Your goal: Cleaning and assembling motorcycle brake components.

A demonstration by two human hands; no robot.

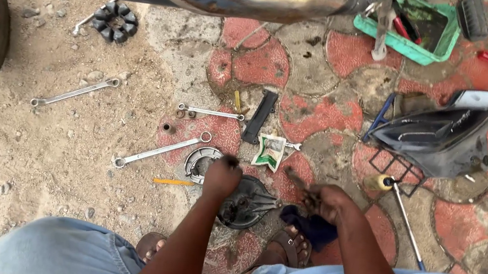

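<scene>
Two hands work low over the paving, between the person's knees. The left hand (222,175) rests on the dark round brake plate (247,203), fingers curled down on its upper edge, seemingly steadying it. The right hand (323,202) has its fingers closed on a small dark tool or part (301,183); blur hides which. To do this well, I judge the plate should stay pinned flat on the ground, away from the sand, with the wrenches (158,151) within reach.
</scene>
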